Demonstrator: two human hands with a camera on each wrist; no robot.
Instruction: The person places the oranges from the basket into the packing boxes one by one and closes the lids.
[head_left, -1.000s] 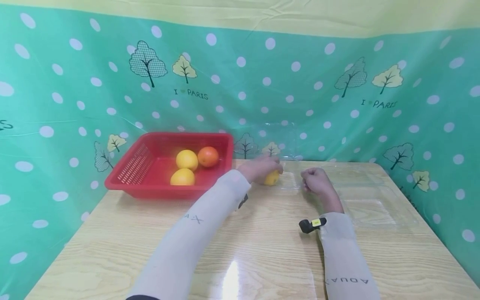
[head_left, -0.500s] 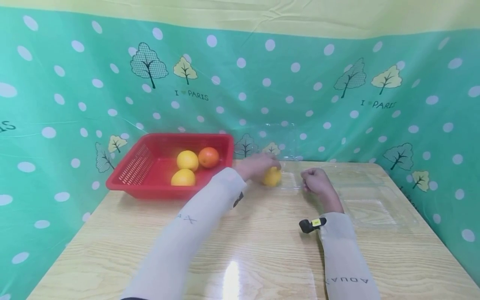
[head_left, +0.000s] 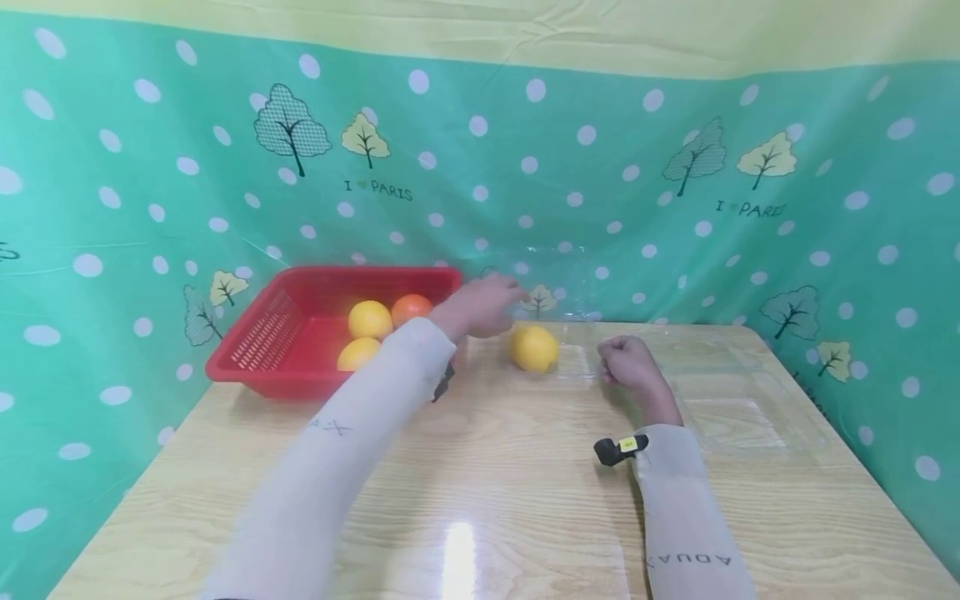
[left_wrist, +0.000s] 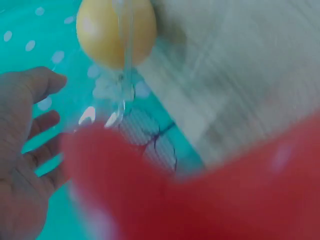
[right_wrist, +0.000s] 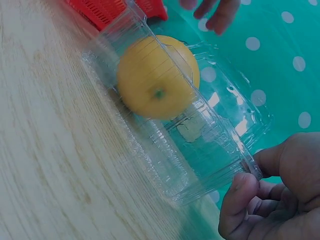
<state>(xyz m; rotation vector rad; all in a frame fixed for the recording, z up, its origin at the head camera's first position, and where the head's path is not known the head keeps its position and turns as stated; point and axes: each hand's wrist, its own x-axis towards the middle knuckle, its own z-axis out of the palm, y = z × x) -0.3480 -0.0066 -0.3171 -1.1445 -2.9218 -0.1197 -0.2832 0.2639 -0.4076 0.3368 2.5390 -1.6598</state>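
"Hanging across the far side, what's that?"

"A green sheet (head_left: 480, 158) with pale dots and printed trees. On its near side stands the wood-grain bench (head_left: 540, 500)."

"And on the bench?"

"At far left, a red basket (head_left: 277, 385) with slotted sides. To its right sits a clear container (right_wrist: 162, 165), a raised see-through panel on its far side. More clear plastic (head_left: 738, 408) lies farther right."

"How are the hands?"

"The left hand (head_left: 486, 307) is wide, thumb spread from the fingers, holding nothing, just by the basket's right edge. The right hand (head_left: 628, 365) pinches the container's right edge."

"And the fruit?"

"One yellow fruit (head_left: 534, 348) rests inside the clear container, toward its left end, apart from both hands. In the basket lie a farther yellow one (head_left: 369, 320), a nearer yellow one (head_left: 358, 353), partly hidden, and a redder fruit (head_left: 412, 307) to their right."
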